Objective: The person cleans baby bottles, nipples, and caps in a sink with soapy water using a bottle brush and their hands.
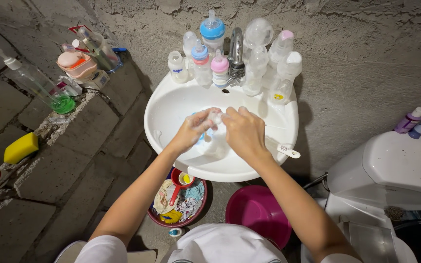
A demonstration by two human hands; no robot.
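Nearest, on the floor below the basin: one round magenta plastic tub, smooth and empty-looking, at right; one dark red basin at left, filled with crumpled cloths and one red-handled scoop.

Above these, one white oval sink, glossy, fixed to a rough grey plastered wall. Over its bowl, two hands meet. The left hand is curled, fingers closed about a small soapy whitish item; its exact kind cannot be told under the foam. The right hand is closed on the same item from the right side, fingertips touching it. The item sits between both hands, above the middle of the sink bowl. One white brush handle lies on the sink's right rim.

At the far rim, about nine clear plastic baby bottles stand clustered around one chrome tap: one with a blue cap, one with a smaller blue cap, one with a pink cap, the remainder clear or white-topped.

Left, on a rough stone ledge: one yellow sponge, rectangular; one clear pump bottle with green liquid at the bottom; one peach-coloured lidded container.

Right: one white smooth toilet cistern, carrying one purple bottle at its far edge.
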